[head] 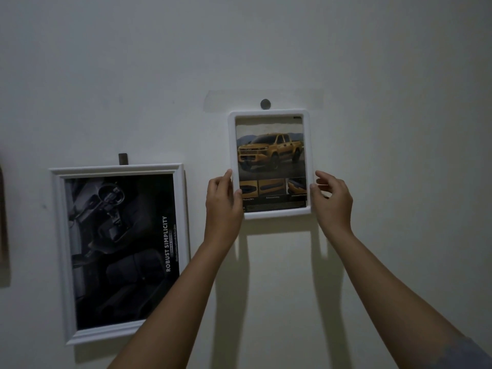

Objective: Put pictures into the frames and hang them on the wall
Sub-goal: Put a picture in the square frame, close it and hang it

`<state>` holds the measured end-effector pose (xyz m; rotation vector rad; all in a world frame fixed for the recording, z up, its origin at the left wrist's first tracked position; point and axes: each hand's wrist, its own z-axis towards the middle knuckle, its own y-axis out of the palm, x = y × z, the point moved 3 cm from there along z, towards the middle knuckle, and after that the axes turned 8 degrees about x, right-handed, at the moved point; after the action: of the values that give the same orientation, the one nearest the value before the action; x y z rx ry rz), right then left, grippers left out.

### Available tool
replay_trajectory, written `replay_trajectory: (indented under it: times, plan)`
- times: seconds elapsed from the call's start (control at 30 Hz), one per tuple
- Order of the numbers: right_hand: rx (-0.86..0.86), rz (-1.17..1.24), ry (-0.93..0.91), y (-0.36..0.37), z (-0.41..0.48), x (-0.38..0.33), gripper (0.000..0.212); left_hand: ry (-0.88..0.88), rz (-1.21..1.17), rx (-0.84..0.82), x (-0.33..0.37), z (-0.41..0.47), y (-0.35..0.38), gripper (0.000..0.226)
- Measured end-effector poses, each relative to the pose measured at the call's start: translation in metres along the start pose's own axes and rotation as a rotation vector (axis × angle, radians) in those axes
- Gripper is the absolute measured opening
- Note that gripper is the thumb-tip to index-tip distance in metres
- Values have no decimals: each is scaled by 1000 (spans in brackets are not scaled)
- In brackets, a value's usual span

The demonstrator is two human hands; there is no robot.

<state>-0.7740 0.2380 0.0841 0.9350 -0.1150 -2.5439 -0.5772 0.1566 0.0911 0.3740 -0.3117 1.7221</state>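
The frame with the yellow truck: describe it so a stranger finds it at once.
Two white frames are on the wall. The truck frame is the smaller, higher one, gripped by the left hand. Its corners are rounded, unlike the large frame.

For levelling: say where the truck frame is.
Head view, right of centre: truck frame against the wall, just under the round peg, between left hand and right hand.

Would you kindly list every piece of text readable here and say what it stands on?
"ROBUST SIMPLICITY": running sideways on the dark picture in the large white frame.
Smaller print beside it: too small to read.
Captions low on the truck picture in the small white frame: blurred, unreadable.
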Motion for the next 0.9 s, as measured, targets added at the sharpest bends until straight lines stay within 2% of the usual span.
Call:
replay_trajectory:
  times: [0.23, 0.47, 0.57, 0.7, 0.8, 0.9]
  plan:
    - [1, -63, -48, -5, -6, -43, 31, 73, 154, -24, 1, 3, -46, 44]
    - [-231, -91, -216, 49, -88, -89, 31, 133, 422, 31, -37, -9, -147, 47]
    - [-302, -79, -167, 74, -141, -86, 32, 105, 550, 54, -70, -25, -193, 53]
    - [-340, -69, -8, 104, -209, -74, 36, -15, 657, 41, -120, -58, -247, 56]
    - [-314, -85, 106, 123, -247, -65, 41, -180, 594, -26, -157, -84, -271, 62]
    - [-232, -95, 187, 131, -269, -59, 41, -199, 502, -109, -180, -99, -278, 62]
